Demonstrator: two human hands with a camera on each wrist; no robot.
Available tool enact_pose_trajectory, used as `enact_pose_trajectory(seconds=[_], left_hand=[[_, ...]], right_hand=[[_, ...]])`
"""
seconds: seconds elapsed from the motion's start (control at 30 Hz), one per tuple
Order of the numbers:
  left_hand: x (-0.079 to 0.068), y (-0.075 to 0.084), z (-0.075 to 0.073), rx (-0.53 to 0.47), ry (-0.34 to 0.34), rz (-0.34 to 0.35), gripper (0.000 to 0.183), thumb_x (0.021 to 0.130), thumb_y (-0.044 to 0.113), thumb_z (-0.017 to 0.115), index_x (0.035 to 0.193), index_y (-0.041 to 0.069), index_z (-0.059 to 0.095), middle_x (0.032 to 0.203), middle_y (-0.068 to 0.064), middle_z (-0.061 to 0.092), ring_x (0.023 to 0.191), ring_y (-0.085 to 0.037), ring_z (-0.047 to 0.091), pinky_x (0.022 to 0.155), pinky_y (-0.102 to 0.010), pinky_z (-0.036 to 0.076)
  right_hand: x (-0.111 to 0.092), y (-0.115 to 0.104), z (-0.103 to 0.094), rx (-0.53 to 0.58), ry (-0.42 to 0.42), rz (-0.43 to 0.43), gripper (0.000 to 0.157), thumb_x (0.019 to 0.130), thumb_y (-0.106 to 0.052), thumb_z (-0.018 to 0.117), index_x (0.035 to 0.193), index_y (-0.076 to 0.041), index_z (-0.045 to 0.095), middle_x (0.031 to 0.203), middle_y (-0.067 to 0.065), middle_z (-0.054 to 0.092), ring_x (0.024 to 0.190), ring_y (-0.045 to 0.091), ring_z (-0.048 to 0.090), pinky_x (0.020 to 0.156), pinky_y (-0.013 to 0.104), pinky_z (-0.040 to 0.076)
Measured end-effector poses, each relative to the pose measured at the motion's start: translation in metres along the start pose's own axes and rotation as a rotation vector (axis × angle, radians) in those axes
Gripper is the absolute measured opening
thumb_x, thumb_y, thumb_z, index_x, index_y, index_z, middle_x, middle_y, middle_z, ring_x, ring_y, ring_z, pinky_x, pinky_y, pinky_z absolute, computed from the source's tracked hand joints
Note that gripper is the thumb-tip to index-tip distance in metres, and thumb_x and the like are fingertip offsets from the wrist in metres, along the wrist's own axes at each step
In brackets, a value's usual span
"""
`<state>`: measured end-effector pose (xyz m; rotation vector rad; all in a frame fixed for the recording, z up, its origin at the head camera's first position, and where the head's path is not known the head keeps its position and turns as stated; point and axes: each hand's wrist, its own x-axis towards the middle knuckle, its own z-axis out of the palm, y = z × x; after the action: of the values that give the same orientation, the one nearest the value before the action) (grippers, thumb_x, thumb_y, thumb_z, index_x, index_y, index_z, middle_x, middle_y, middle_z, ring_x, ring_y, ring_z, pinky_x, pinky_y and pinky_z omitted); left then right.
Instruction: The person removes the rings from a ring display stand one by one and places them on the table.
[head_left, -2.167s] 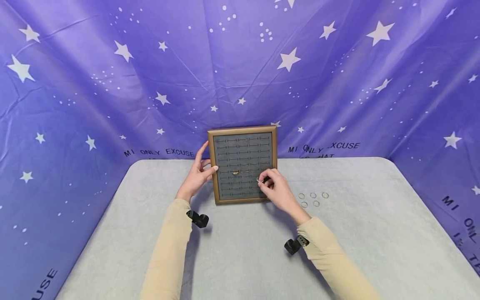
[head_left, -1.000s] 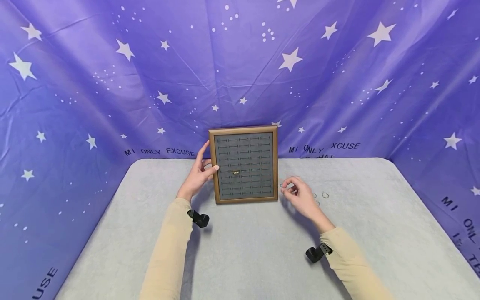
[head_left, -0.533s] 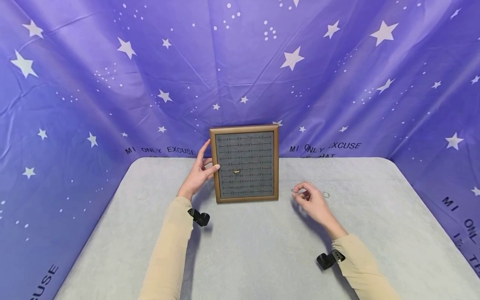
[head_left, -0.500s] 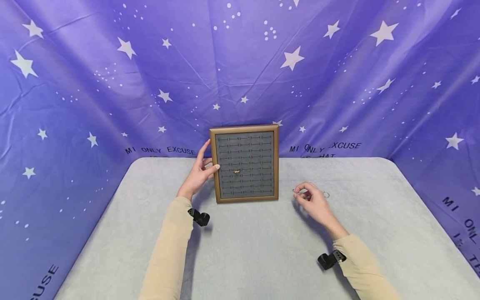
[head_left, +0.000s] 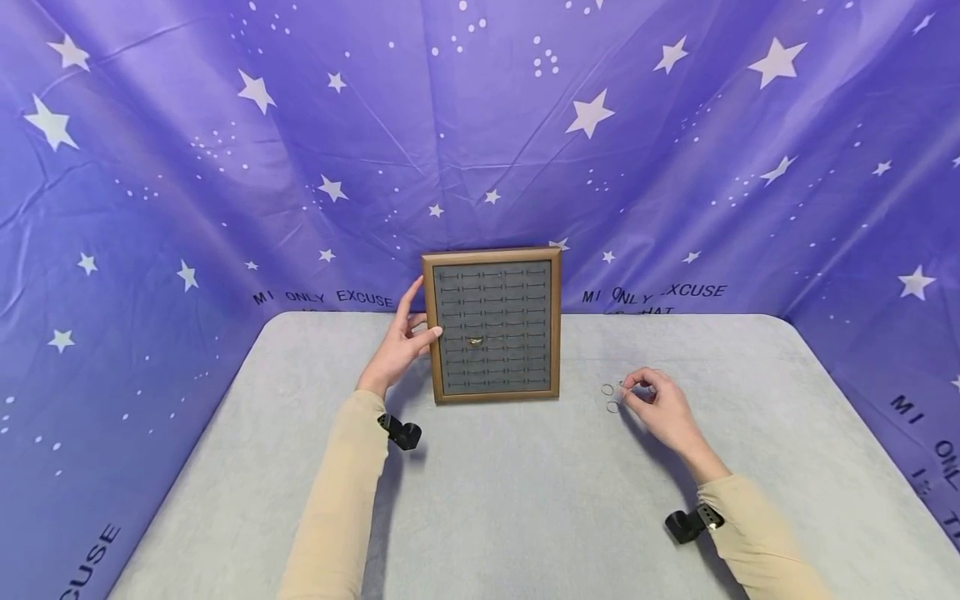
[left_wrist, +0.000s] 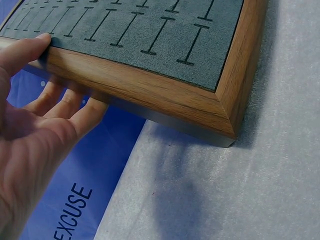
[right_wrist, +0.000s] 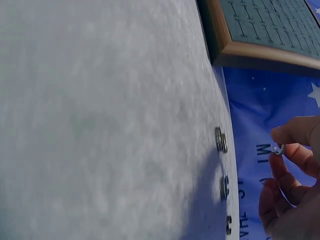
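Observation:
A ring display tray (head_left: 555,333), wood-framed with a grey slotted pad, stands propped upright near the back of the table. My left hand (head_left: 393,354) grips its left edge, thumb on the front and fingers behind, as the left wrist view confirms. One gold-coloured ring (head_left: 475,341) sits in a slot left of the pad's centre. To the right of the tray, my right hand (head_left: 663,408) pinches a small silver ring (right_wrist: 279,150) with a clear stone between thumb and fingertip. Just left of that hand lie a ring (head_left: 607,389) and another ring (head_left: 612,407); further rings are hidden behind it.
A grey cloth-covered table (head_left: 487,500) bears everything. Right behind it hangs a purple curtain (head_left: 480,125) with white stars, which also closes in both sides. Low on the table in the right wrist view, several rings (right_wrist: 224,187) stand out in a row.
My right hand has drawn away from the tray's lower right, going right to the loose rings, a ring still pinched in its fingers. My left hand keeps its grip on the tray's edge.

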<state>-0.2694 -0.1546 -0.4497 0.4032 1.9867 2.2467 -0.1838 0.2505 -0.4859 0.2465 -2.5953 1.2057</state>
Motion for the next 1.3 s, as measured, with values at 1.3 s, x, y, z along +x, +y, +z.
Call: enact_pose_trajectory(seconds=[1.3], left_hand=[[0.000,-0.001,0.000,-0.003,0.007,0.003,0.088,0.093,-0.008,0.055,0.151,0.047,0.019,0.127,-0.025,0.050,0.096,-0.023,0.064,0.080,-0.040,0.056]], right_hand=[[-0.013,0.037,-0.030,-0.217,0.002,0.128,0.004,0.077,0.000,0.066,0.080,-0.002,0.065,0.083,0.016,0.064,0.078,0.032,0.056,0.068,0.041,0.040]])
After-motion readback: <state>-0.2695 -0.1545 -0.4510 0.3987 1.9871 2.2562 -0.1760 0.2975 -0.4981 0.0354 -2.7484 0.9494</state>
